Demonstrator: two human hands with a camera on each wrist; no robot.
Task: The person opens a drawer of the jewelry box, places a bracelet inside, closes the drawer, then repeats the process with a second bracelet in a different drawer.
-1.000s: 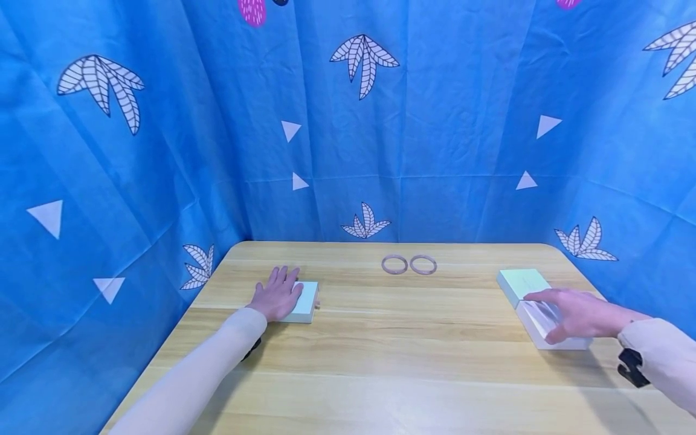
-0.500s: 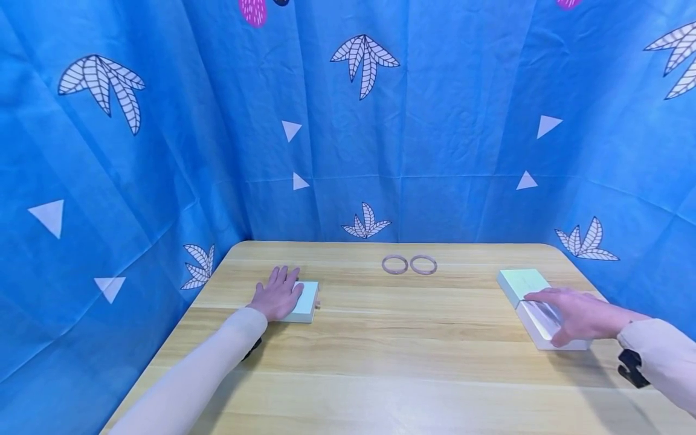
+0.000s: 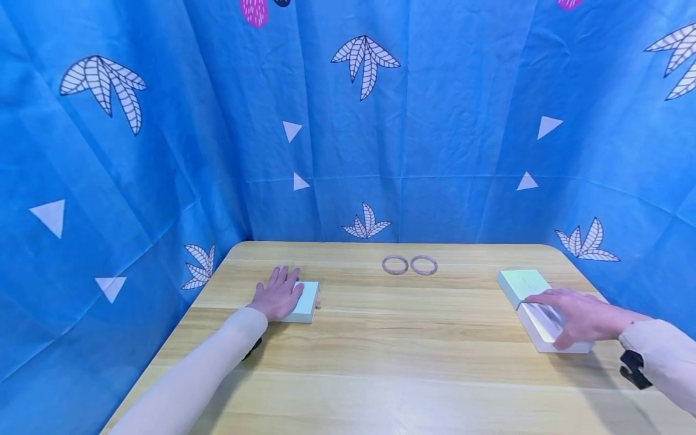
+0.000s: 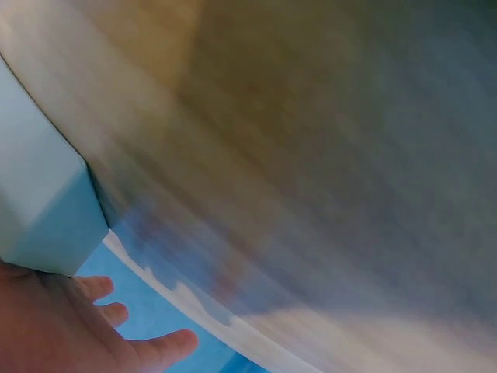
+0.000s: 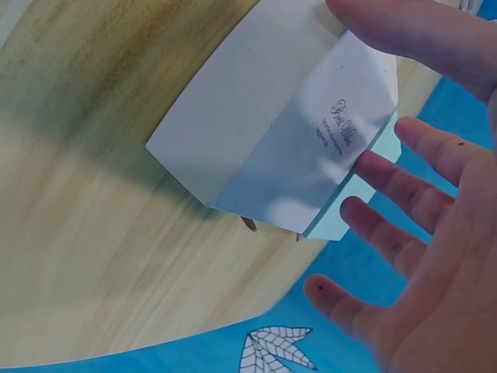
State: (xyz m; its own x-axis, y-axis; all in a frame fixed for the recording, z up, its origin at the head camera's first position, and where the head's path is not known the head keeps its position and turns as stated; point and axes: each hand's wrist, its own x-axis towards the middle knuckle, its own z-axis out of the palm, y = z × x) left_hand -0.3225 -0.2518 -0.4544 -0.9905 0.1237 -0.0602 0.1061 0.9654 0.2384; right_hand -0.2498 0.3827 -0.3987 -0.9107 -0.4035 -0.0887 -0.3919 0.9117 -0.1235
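My left hand (image 3: 277, 295) lies with spread fingers on a pale mint box (image 3: 304, 302) at the table's left; its palm hides part of the top. In the left wrist view, the same box (image 4: 39, 194) shows a corner above the hand. On the right, my right hand (image 3: 584, 314) spans the white tray (image 3: 535, 329) of a drawer-style gift box, whose mint sleeve (image 3: 523, 284) lies behind it. The right wrist view shows small printed lettering on the white tray (image 5: 287, 132), with the fingers extended and spread beside it. Whether the fingertips press the tray is hard to tell.
Two thin pinkish rings (image 3: 394, 264), like bangles, lie side by side at the back of the wooden table (image 3: 402, 344). A blue patterned curtain (image 3: 457, 121) closes off the back and both sides. A small ribbon tab (image 3: 318, 304) sticks out from the left box.
The white tray's near end has shifted very slightly toward me, with the right thumb following. A thin dark line shows more clearly between tray and sleeve. My left hand keeps still.
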